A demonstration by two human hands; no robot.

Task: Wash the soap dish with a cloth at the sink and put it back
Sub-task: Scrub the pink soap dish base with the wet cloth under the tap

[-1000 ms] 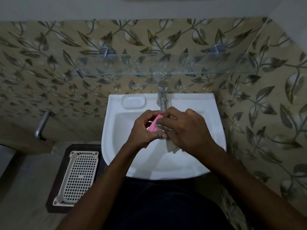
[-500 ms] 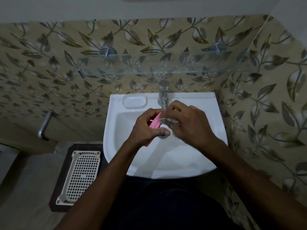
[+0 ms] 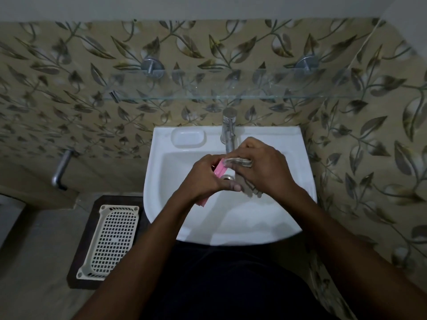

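Note:
Over the white sink [image 3: 272, 222], my left hand [image 3: 205, 176] grips a pink soap dish [image 3: 219, 168] held on edge, with its lower corner showing below my palm. My right hand [image 3: 263, 168] holds a bunched grey cloth [image 3: 239, 162] pressed against the dish's upper end. More of the cloth hangs below my right fingers. Both hands are just under the chrome tap [image 3: 228, 130], above the drain [image 3: 227, 177].
A moulded soap recess [image 3: 188, 137] sits at the sink's back left. A glass shelf [image 3: 231, 93] runs along the tiled wall above the tap. On the floor at the left lies a white plastic basket [image 3: 111, 241] on a dark mat, below a wall pipe [image 3: 61, 168].
The cloth in my right hand has shifted from the dish's lower side up to its top end. My left hand has kept hold of the dish in about the same place.

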